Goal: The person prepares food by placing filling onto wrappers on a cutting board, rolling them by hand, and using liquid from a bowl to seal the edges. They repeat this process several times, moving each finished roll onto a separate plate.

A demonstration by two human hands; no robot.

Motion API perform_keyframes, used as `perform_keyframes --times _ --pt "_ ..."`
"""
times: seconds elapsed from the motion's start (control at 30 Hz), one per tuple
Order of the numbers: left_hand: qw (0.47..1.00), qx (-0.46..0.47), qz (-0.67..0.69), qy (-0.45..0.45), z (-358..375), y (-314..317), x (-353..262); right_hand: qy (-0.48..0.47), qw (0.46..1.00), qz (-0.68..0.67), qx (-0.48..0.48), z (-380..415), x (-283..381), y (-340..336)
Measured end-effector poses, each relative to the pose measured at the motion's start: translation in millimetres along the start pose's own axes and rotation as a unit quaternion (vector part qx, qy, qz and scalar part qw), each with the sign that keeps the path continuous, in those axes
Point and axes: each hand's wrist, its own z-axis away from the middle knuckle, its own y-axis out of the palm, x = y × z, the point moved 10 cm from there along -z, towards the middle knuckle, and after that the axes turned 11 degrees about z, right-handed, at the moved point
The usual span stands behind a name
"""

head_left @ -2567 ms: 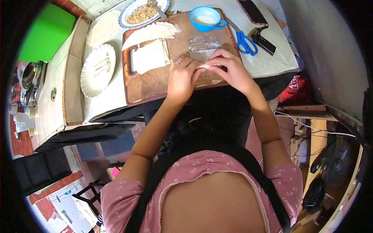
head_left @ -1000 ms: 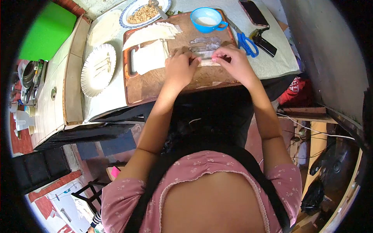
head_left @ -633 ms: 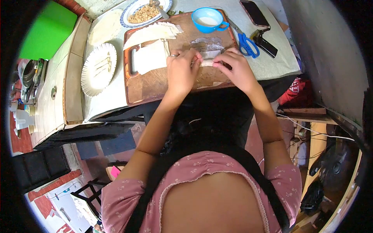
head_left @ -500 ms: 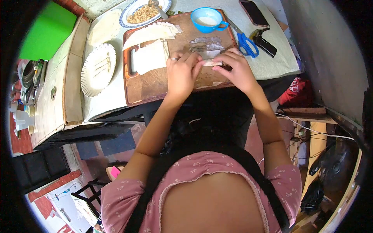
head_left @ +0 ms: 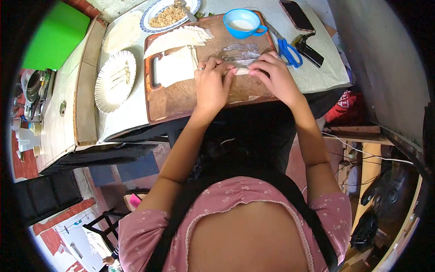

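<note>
A small pale wrapper roll (head_left: 242, 71) lies between my hands near the front of the wooden cutting board (head_left: 174, 105). My left hand (head_left: 212, 84), with a ring on one finger, pinches its left end. At the other end, the fingers and thumb of my right hand (head_left: 277, 78) close on it. Left of my left hand are square white wrappers (head_left: 174, 69), with narrower wrapper pieces (head_left: 174, 40) fanned out behind them. Wet whitish smears (head_left: 240, 51) mark the board beyond the roll. A blue cup (head_left: 232, 32) of whitish liquid stands at the board's back right.
Blue-handled scissors (head_left: 290, 53), a phone (head_left: 297, 16) and a black object with a grip (head_left: 310, 52) lie at right. A plate (head_left: 146, 22) of crumbly filling with a spoon is behind. At left sits a white fluted plate (head_left: 102, 93) holding thin pale rolls.
The white wrapper flap that lay beyond the roll is no longer visible there. My fingers have shifted slightly forward along with the roll, both hands still gripping its ends.
</note>
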Motion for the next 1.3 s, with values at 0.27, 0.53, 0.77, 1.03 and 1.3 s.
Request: perform_keyframes --times 0.27,0.53,0.77,1.03,1.3 --pt "0.998 0.005 0.045 -0.053 -7 2 11 0.026 0.998 -0.056 0.02 -7 -6 4" --pt "0.998 -0.009 -0.051 0.046 -4 1 -6 -0.001 1.0 0.0 0.012 -8 -4 3" --pt "0.988 0.043 -0.145 -0.001 21 12 -19 0.008 1.0 0.004 0.005 -9 -7 3" --pt "0.992 0.027 -0.121 -0.016 28 14 -14 0.049 0.987 -0.05 -0.142 -72 -14 -39" --pt "0.994 0.004 -0.113 0.002 28 8 -17 -0.018 0.965 0.252 0.075 -111 -25 32"
